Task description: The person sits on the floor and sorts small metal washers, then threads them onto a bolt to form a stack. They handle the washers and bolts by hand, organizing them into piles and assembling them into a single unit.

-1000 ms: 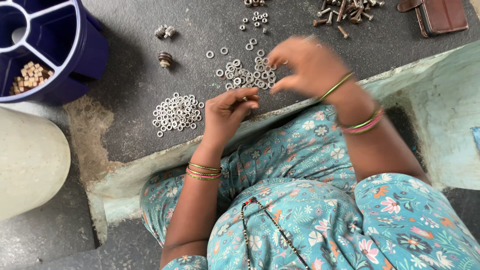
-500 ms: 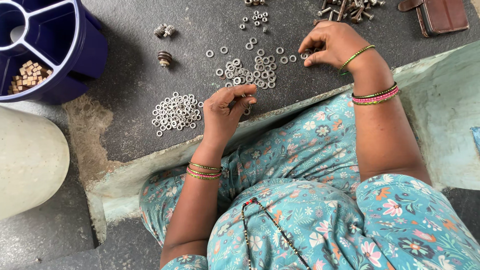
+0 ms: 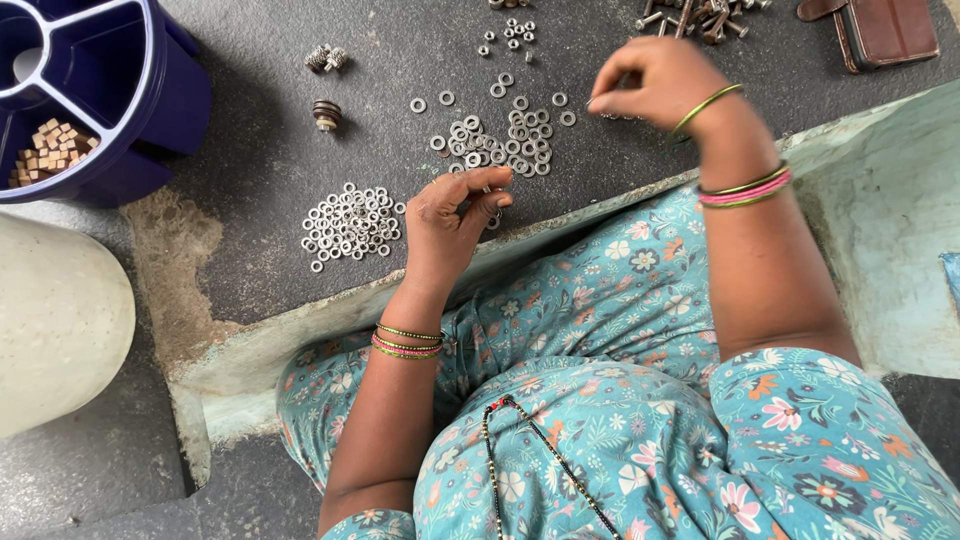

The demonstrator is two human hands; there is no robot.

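Reference landmark: the loose scatter of silver metal washers [image 3: 500, 140] on the dark grey floor mat [image 3: 250, 230].

Far left of the scatter, a blue plastic compartment tray [image 3: 150, 90] holds small tan blocks [image 3: 45, 150] in one section. Nearer, left of the scatter, a compact heap of silver washers [image 3: 350, 222] lies apart from it; a small stacked assembly [image 3: 326, 114] stands above that heap.

The left hand [image 3: 450, 225] sits just below the scatter, fingers curled, pinching small parts at the fingertips [image 3: 485, 205]; what exactly is gripped cannot be told.

The right hand [image 3: 650, 85] hovers right of the scatter, thumb and forefinger closed in a pinch, apparently on one small piece.

Procedure note: take one washer per pinch, keep the sorted heap separate from the scatter, and lift vertically to avoid dragging neighbours.

Upper right of the scatter lie bolts [image 3: 700, 15] and a brown leather wallet [image 3: 880, 30].
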